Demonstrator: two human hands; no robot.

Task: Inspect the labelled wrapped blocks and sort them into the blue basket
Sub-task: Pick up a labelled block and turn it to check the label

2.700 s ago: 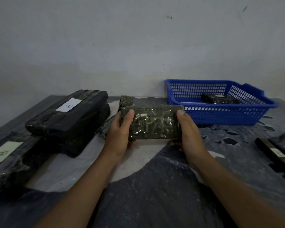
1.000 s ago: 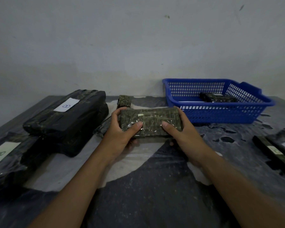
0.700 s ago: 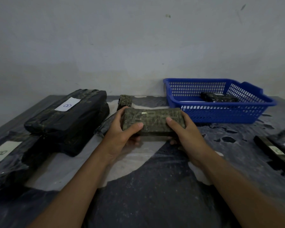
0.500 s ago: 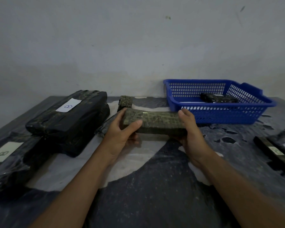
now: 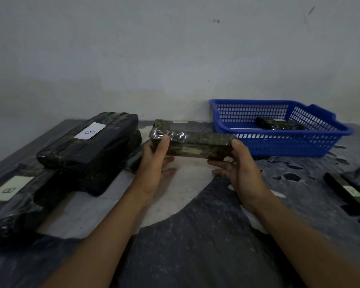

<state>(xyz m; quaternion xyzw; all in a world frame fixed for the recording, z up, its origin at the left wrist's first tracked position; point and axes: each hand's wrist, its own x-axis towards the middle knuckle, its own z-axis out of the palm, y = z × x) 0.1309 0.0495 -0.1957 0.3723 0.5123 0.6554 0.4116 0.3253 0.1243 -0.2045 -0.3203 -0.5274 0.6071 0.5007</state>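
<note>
I see both hands holding one wrapped block (image 5: pixel 195 145) up off the worktop (image 5: pixel 195 235), lying long side across, its narrow front face toward me with a small pale label (image 5: pixel 190 150) on it. My left hand (image 5: pixel 154 167) has its grip on the block's left end, thumb over the top front edge and fingers under it. My right hand (image 5: pixel 240 169) grasps the right end, thumb up against the end face and fingers curled beneath. The block sits just left of the blue basket (image 5: pixel 278 140) and in front of its near left corner, not inside it.

In the basket one dark wrapped block (image 5: pixel 278 124) lies near the back. At the left, a large black wrapped block (image 5: pixel 87 150) with a white label marked B rests partly on another black block (image 5: pixel 14 204), also labelled B. A small greenish wrapped piece (image 5: pixel 162 124) stands behind the held block. At the right edge lie two dark labelled slabs (image 5: pixel 349 190), side by side. The worktop is covered in dark, patchy plastic sheeting.
</note>
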